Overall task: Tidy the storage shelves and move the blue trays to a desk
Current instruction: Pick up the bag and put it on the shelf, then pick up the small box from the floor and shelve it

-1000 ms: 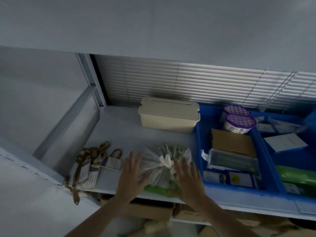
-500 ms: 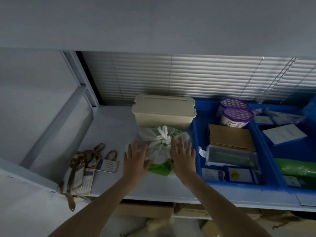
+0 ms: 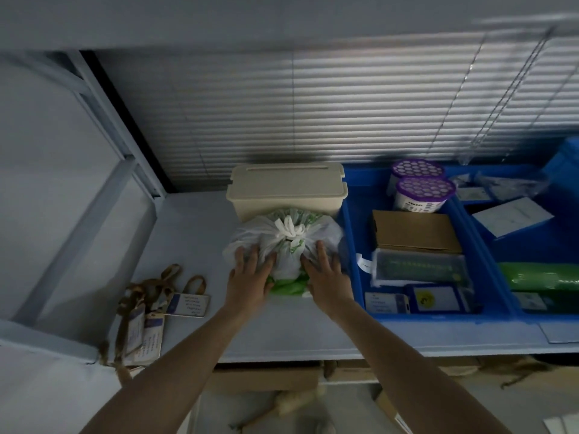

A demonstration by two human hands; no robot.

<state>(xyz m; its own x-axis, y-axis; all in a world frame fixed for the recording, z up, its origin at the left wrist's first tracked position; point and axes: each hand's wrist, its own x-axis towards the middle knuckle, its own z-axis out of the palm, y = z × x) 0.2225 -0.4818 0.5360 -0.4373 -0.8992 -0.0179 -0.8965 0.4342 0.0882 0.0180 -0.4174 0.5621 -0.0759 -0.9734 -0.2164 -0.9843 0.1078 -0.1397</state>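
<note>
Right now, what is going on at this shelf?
A person has both hands on a knotted white plastic bag sitting on the shelf: left hand and right hand lie flat against its near sides, fingers spread. The bag's far side is up against a cream lidded box, with a blue tray of boxes just to its right. Some lanyards with badges lie at the shelf's left front.

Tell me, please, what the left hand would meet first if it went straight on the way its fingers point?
The left hand already rests on the tied plastic bag; pushing on, it would probably press the bag against the beige lidded box behind.
</note>
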